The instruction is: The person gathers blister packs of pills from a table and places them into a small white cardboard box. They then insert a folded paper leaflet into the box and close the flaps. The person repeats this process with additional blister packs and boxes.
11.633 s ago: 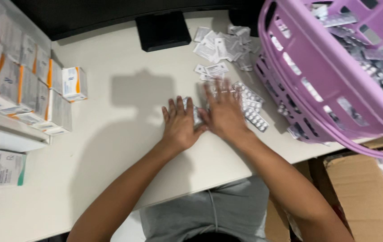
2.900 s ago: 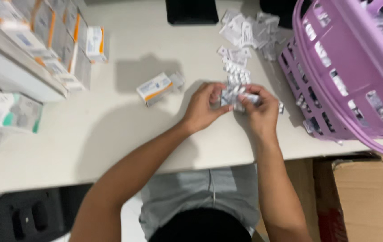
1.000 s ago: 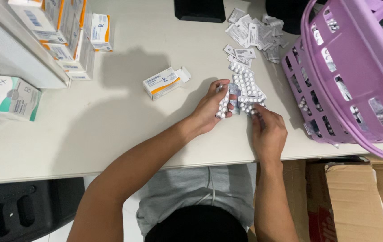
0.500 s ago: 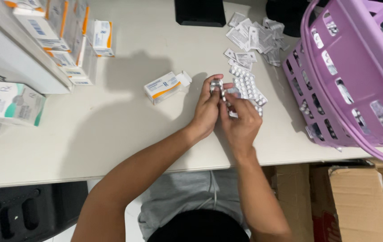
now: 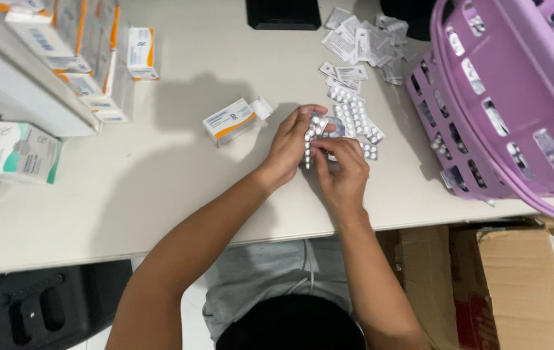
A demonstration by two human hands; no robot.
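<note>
A pale cream worktop (image 5: 160, 194) fills most of the view, evenly lit from above, with soft shadows falling across its middle. At its left edge rises a white shelf unit (image 5: 11, 91). A dark monitor base (image 5: 283, 13) stands at the far edge. Below the near edge, a black plastic case (image 5: 43, 304) sits on the floor at the left, and 1 open brown cardboard box (image 5: 497, 285) stands at the right.
</note>
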